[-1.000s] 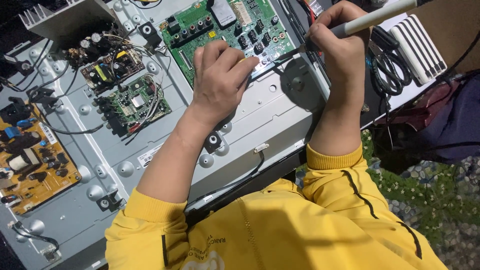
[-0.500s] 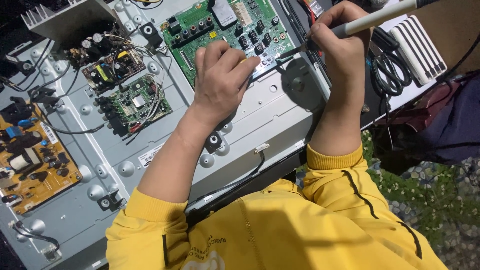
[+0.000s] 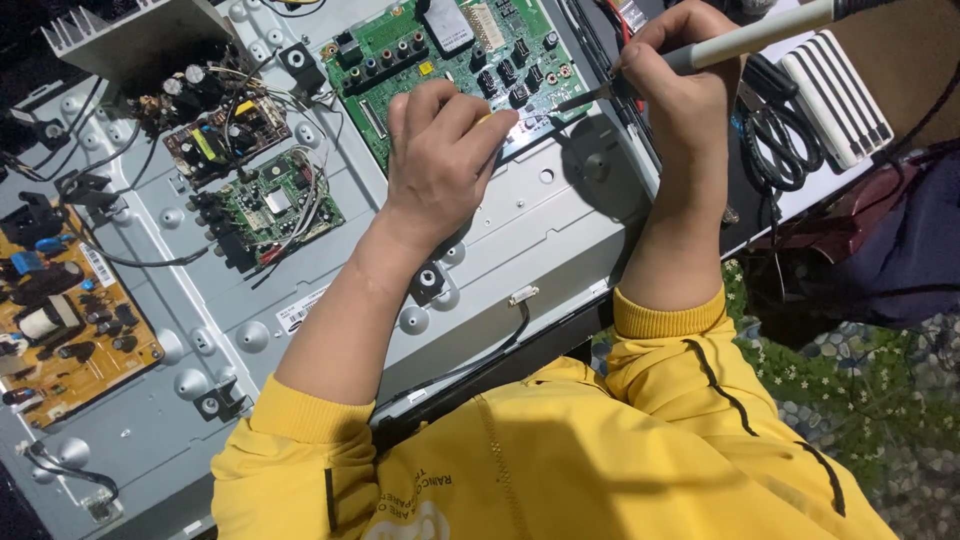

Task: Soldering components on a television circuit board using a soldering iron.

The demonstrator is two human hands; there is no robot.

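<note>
Matt grey metal chassis (image 3: 560,230), glossy green circuit board (image 3: 420,50).

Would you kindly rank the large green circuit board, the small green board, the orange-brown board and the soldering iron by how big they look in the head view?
1. Large green circuit board, partly covered by the left hand.
2. Orange-brown board, cut by the frame edge, so its rank against the first is unsure.
3. Small green board.
4. Soldering iron in the right hand: long but thin.

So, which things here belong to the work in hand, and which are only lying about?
In use:
- left hand, resting on the green circuit board
- right hand, holding the soldering iron, tip at the board edge

Lying about:
- brown circuit board
- small green board
- heat sink
- coiled black cable
- white ribbed box
</note>
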